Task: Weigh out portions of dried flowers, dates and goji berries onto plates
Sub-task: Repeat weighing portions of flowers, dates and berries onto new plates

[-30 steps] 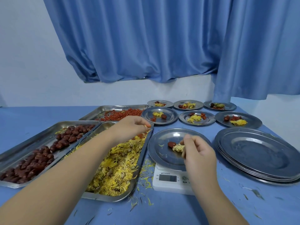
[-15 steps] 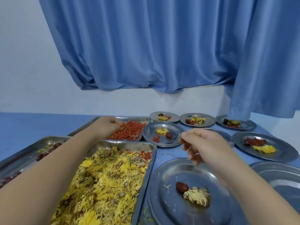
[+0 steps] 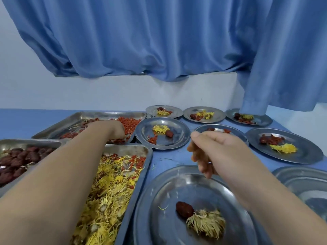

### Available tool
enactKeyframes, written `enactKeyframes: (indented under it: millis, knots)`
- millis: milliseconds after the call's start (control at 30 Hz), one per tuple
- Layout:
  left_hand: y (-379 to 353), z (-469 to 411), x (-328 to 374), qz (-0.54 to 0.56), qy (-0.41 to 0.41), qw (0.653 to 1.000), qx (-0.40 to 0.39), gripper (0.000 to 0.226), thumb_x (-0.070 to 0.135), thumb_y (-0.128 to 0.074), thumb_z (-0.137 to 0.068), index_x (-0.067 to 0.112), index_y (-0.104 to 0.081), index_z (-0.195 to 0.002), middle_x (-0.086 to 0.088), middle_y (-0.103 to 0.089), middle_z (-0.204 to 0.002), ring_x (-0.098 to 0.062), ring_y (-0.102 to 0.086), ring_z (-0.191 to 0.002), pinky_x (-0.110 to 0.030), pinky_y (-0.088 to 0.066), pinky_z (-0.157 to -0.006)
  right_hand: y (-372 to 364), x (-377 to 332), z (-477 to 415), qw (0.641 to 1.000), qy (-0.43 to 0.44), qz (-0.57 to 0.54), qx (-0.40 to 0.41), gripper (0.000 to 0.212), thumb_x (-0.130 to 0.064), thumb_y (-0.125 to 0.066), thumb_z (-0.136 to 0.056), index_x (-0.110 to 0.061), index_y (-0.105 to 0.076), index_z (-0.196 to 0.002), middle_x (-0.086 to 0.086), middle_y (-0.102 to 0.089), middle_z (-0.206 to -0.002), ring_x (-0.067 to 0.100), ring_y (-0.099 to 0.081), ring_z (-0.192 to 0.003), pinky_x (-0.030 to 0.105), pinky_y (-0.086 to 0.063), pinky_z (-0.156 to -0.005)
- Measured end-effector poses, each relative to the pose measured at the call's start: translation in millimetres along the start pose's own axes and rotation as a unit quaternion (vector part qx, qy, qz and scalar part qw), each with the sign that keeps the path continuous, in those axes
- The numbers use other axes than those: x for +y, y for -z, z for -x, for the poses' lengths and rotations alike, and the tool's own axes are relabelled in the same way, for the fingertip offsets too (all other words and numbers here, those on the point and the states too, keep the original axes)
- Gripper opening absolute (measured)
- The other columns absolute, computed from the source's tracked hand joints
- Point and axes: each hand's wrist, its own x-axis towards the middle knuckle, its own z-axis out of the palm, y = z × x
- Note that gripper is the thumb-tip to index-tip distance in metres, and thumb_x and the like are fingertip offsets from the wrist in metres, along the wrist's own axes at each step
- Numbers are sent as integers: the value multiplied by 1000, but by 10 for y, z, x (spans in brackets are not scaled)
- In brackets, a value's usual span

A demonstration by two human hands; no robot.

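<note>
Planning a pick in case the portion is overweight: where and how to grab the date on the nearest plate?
Pinch the date across its narrow middle, coming from above and from the left. It lies flat on the plate with its long axis slanting. The dried flower presses against its right end, so the left side is free.

Food-portioning room: steel trays [image 3: 127,148] and plates [image 3: 177,137] on blue table [image 3: 169,159], blue curtain [image 3: 159,41] behind
</note>
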Motion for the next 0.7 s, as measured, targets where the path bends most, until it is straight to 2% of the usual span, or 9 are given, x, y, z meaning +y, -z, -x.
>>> enactKeyframes:
  millis: [100,167,333,467,600,700]
  knots:
    - [-79,-93,64,-45,19,998,-42,37,19,-47,-94,15,-60,-128,-9,-52,-138,-28,-53,-118,-46,-44,-101,-12,19,0,1000,4,8,-5,33,-44,-55,-89,-23,-69,-68,-3,-63,-59,10,-53,-48,23,-41,-45]
    - [-119,-134,79,-66,21,996,-48,39,19,-46,-94,16,-58,-131,-9,-49,-142,-29,-50,-123,-48,-42,-103,-14,21,4,1000,11,24,-7,32,-45,-55,-89,-24,-68,-70,-4,-64,-60,9,-54,-49,25,-42,-47]
    - [-104,-133,98,-54,10,998,-14,26,13,-49,-92,13,-71,-107,-8,-67,-110,-25,-63,-94,-40,-53,-88,-15,17,5,999,21,33,1,31,-46,-55,-89,-26,-68,-70,-6,-64,-61,8,-54,-50,28,-43,-50]
    - [-112,-121,137,-45,-1,999,-9,23,12,-52,-95,8,-72,-104,-11,-69,-102,-21,-58,-72,-31,-49,-71,-63,15,21,999,33,31,-9,30,-43,-55,-89,-25,-68,-68,-5,-63,-58,8,-52,-48,26,-43,-46]
    - [-115,-111,118,-21,-4,1000,-6,24,11,-51,-95,7,-72,-106,-13,-69,-105,-19,-55,-71,-30,-48,-69,-50,-1,31,998,40,45,-11,29,-44,-54,-88,-26,-68,-70,-5,-64,-59,7,-53,-48,25,-45,-47]
    - [-127,-116,82,0,-4,1000,-3,25,10,-51,-94,5,-72,-107,-13,-69,-109,-23,-61,-86,-35,-51,-83,-5,-12,26,998,38,46,-4,30,-46,-54,-88,-27,-68,-69,-6,-65,-60,6,-53,-49,27,-44,-50]
